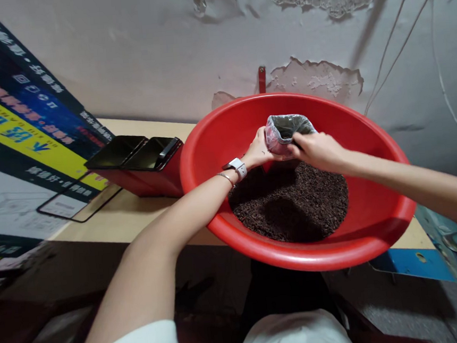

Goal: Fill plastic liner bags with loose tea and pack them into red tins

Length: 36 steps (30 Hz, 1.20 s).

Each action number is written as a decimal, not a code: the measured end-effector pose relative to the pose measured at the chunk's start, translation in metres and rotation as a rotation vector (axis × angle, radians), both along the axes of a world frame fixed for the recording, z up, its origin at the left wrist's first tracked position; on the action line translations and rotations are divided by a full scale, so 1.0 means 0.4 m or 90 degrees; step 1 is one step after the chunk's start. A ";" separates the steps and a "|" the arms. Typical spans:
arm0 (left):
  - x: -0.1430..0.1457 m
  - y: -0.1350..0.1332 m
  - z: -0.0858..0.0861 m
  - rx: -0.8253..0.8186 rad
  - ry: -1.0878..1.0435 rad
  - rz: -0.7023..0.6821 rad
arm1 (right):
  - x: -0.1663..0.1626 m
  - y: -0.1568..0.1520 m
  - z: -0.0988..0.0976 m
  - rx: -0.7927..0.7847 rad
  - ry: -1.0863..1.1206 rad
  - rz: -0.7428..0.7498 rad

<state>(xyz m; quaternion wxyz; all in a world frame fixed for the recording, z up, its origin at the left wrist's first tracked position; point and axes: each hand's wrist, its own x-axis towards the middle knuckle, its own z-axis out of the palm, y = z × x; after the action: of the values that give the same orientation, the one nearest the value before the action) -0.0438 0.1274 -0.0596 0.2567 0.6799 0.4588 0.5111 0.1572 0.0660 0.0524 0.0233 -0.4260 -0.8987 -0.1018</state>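
Note:
My left hand [259,150] is wrapped round the side of a small bag [276,140] with a clear plastic lining and a reddish body. Its mouth gapes upward, and some dark material shows inside. My right hand [317,150] is closed at the near right of the bag's mouth; a small dark bit shows by the thumb, but what the fingers grip is hidden. Both hands are over a big red plastic basin [304,261]. In its bottom lies a heap of dark brown, tea-like loose bits [318,195].
Left of the basin, a red box with two dark open compartments [140,174] stands on the pale tabletop [136,217]. Beside it are a thin black wire frame [84,219] and a printed board [19,115]. A peeling wall [154,50] rises behind; cords [399,23] hang at right.

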 end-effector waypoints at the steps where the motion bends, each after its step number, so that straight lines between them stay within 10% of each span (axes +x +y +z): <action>1: 0.000 -0.001 0.002 -0.006 0.005 0.005 | -0.010 0.032 0.026 0.032 0.027 0.004; 7: 0.000 -0.014 0.016 0.022 0.001 -0.029 | -0.048 0.188 0.084 0.034 0.029 0.076; 12: 0.004 -0.012 0.017 0.022 -0.015 -0.020 | -0.022 0.129 0.087 0.152 0.140 0.190; 18: 0.009 -0.005 0.003 0.002 -0.002 0.000 | 0.022 -0.007 -0.109 0.005 0.067 0.388; 25: 0.011 -0.017 0.020 -0.004 0.026 -0.003 | 0.001 0.047 -0.345 -0.197 0.006 0.345; 36: 0.001 -0.009 -0.001 -0.028 -0.005 0.071 | -0.008 0.061 -0.365 -0.554 0.310 0.241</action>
<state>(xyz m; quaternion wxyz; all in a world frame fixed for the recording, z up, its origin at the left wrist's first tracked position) -0.0434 0.1238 -0.0599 0.2447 0.6453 0.5063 0.5171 0.1542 0.0903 -0.0935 0.0701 -0.2378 -0.8877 0.3880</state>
